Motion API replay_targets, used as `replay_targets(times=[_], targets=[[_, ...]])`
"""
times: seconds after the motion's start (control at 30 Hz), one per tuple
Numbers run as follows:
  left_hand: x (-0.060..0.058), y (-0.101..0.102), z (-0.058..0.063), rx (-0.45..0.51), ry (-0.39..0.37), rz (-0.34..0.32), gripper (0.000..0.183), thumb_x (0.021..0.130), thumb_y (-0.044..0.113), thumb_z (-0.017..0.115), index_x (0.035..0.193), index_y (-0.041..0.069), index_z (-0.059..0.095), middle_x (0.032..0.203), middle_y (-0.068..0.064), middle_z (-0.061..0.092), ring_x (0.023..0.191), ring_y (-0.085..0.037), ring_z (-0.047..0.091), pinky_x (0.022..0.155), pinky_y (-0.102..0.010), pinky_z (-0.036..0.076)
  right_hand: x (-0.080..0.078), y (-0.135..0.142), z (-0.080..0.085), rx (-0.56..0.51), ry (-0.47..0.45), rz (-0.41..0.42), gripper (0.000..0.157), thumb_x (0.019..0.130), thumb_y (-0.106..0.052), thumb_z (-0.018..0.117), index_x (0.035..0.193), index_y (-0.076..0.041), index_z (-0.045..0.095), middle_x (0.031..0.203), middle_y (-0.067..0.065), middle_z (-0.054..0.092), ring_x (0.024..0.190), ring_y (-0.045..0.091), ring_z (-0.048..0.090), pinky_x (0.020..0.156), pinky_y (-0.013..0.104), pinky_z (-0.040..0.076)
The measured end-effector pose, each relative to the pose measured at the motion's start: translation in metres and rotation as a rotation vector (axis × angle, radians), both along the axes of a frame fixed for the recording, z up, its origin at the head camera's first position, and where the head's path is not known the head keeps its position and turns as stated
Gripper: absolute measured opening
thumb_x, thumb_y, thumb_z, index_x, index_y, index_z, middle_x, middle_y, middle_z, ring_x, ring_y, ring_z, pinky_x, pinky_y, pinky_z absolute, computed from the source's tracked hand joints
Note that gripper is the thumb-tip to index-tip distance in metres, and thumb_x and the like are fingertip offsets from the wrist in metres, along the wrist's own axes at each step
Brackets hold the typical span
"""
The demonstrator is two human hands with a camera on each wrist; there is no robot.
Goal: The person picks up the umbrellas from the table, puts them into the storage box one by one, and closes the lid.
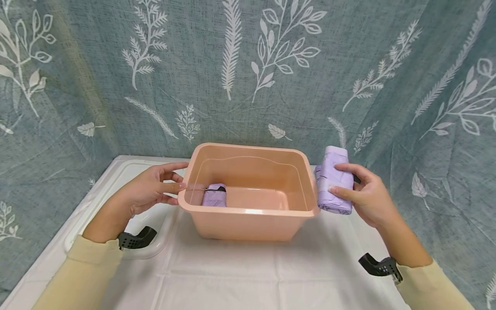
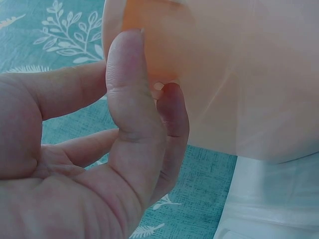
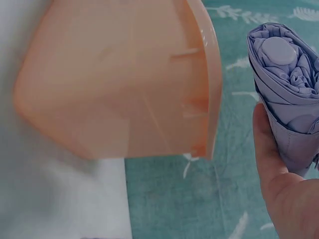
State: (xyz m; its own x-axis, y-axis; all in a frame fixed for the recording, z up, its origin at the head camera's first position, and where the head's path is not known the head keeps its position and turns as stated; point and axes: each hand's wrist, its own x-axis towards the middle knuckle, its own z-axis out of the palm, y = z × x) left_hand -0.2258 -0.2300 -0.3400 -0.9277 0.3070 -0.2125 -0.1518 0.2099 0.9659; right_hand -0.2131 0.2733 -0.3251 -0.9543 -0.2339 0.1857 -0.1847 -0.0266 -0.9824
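A peach plastic bin [image 1: 248,224] stands upright on the white surface. At its left rim my left hand [image 1: 156,185] pinches the edge with thumb and fingers; the left wrist view shows the thumb [image 2: 127,84] against the bin wall [image 2: 214,74]. My right hand [image 1: 366,193] grips a lilac folded umbrella [image 1: 335,181] just beside the bin's right rim, held above the surface. Its gathered fabric end with a round cap [image 3: 279,51] faces the right wrist camera. Inside the bin, at the left, lies a lilac fabric bundle [image 1: 214,199] with a black part on top.
A white tray-like panel [image 1: 131,165] lies under my left forearm. White cloth [image 1: 232,275] covers the table in front of the bin. A teal curtain with white leaf prints [image 1: 193,64] hangs close behind and along both sides.
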Motion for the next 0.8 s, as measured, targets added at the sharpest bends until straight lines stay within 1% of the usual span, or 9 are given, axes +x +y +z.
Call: replay_targets(times=[0.1,0.37,0.57,0.67,0.8], targets=[[0.0,0.0,0.0,-0.001,0.002,0.001,0.079,0.095,0.008,0.071,0.162,0.012,0.03,0.112,-0.009,0.049,0.084,-0.015,0.066,0.076,-0.034,0.064,-0.001,-0.007,0.004,0.0,-0.016,0.012,0.05,0.089,0.014,0.069,0.133,-0.007,0.059,0.141,0.004,0.041,0.109,0.017,0.066,0.08,0.03,0.064],[0.0,0.0,-0.001,0.0,0.009,-0.004,0.079,0.095,0.01,0.072,0.162,0.012,0.03,0.112,-0.009,0.049,0.084,-0.015,0.066,0.077,-0.034,0.064,-0.007,-0.024,0.014,0.031,-0.076,0.014,0.049,0.088,0.011,0.072,0.129,-0.014,0.063,0.141,0.003,0.04,0.107,0.02,0.065,0.08,0.032,0.064],[0.0,0.0,-0.001,-0.007,0.009,-0.005,0.081,0.095,0.01,0.073,0.163,0.012,0.029,0.113,-0.009,0.049,0.085,-0.016,0.066,0.076,-0.033,0.064,-0.015,-0.037,0.017,0.072,-0.095,0.026,0.048,0.086,0.01,0.075,0.123,-0.019,0.065,0.138,0.008,0.043,0.105,0.022,0.065,0.08,0.034,0.064],[0.001,0.0,-0.001,-0.011,0.011,-0.001,0.081,0.095,0.01,0.073,0.163,0.013,0.029,0.113,-0.009,0.049,0.086,-0.017,0.066,0.076,-0.033,0.064,-0.019,-0.043,0.018,0.085,-0.126,0.042,0.049,0.085,0.01,0.076,0.122,-0.02,0.064,0.137,0.011,0.044,0.103,0.023,0.067,0.08,0.035,0.064],[0.001,0.0,-0.001,-0.01,0.014,0.0,0.081,0.095,0.009,0.073,0.163,0.012,0.029,0.113,-0.009,0.049,0.086,-0.017,0.066,0.076,-0.033,0.064,-0.026,-0.052,0.02,0.108,-0.168,0.069,0.049,0.085,0.009,0.076,0.124,-0.017,0.062,0.135,0.013,0.046,0.101,0.024,0.069,0.078,0.037,0.064]])
